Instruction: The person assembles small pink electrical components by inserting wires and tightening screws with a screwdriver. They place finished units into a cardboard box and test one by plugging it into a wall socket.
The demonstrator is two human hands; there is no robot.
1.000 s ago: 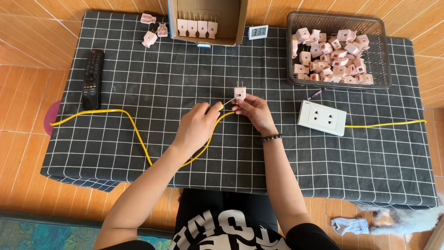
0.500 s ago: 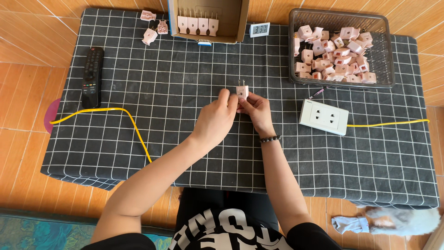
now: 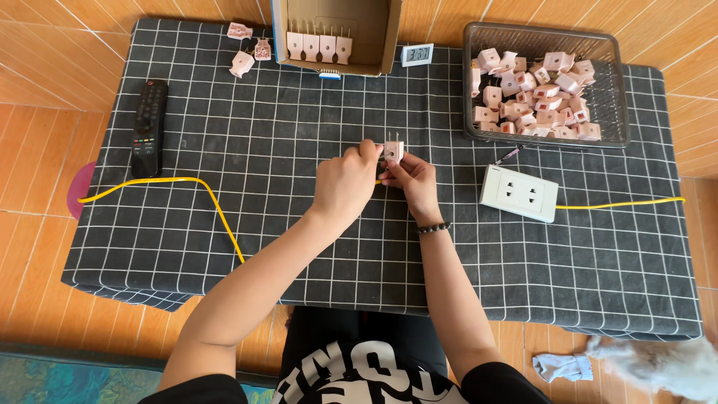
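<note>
Pink plug adapter (image 3: 393,151) pinched over the middle of the checked worktop (image 3: 299,247), prongs up, right hand (image 3: 410,179) grasping its lower body and left hand (image 3: 345,183) closed on its side with fingers (image 3: 368,150) at the top edge. Could slip and drop onto the cloth if either pinch loosens (small, smooth body, little to hold). Could also snag the yellow cable (image 3: 217,206) running under the left wrist, tugging the white socket block (image 3: 520,193) just beside.
</note>
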